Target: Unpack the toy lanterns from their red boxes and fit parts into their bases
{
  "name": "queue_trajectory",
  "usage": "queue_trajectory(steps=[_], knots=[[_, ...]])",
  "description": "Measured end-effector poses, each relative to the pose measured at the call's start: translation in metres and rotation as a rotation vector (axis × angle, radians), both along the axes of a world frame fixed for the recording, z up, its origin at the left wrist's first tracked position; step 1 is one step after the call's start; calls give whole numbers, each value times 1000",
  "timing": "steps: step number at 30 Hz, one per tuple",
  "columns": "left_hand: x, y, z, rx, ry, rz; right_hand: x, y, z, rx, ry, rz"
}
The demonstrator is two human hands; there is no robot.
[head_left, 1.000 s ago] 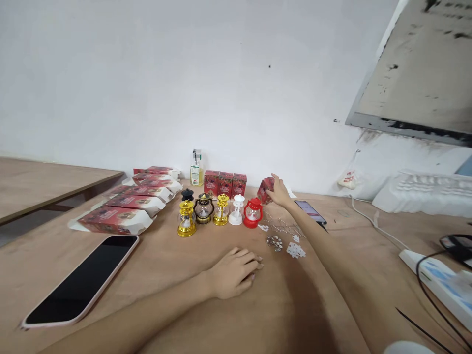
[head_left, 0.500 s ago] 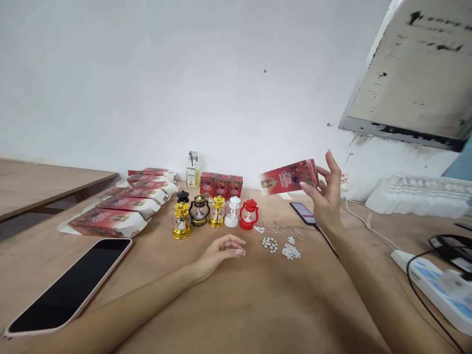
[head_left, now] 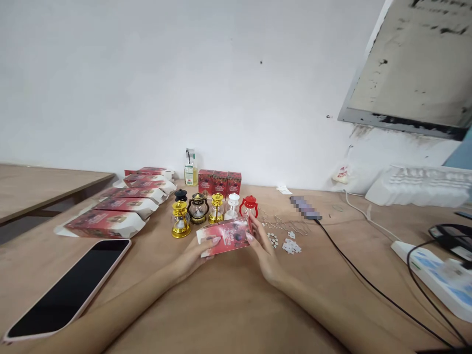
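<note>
A flat red printed carton is held between both hands above the middle of the table. My left hand grips its left end, thumb on top and fingers beneath. At the right end, my right hand is closed on the carton's edge. Just behind it stand small lanterns: a red one, a white one, a black-and-bronze one, a black one and gold ones, the nearest gold lantern at the left.
Several opened red boxes line the left, near a large phone. Closed red boxes and a bottle stand by the wall. Button cells, white plastic pieces and wire hooks lie right; a power strip beyond.
My right hand has brought the flat carton down and left from its raised place at the right. My left hand has taken hold of the carton's other end.
</note>
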State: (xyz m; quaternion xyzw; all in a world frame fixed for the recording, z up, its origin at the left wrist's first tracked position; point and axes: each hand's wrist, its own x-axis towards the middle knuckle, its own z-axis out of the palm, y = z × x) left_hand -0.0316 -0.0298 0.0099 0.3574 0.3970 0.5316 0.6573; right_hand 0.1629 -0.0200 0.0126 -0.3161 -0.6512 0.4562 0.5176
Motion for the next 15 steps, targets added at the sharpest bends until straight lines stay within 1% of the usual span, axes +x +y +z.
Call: queue_trajectory(steps=[4, 7, 10, 15], knots=[[5, -3, 7, 59, 84, -52, 1, -2, -7, -95, 57, -50], [8, -4, 9, 78, 128, -60, 0, -3, -11, -137, 79, -112], [8, -3, 9, 117, 175, -58, -1, -2, -11, -152, 80, -148], [7, -1, 8, 183, 216, -73, 0, 2, -15, -133, 72, -153]])
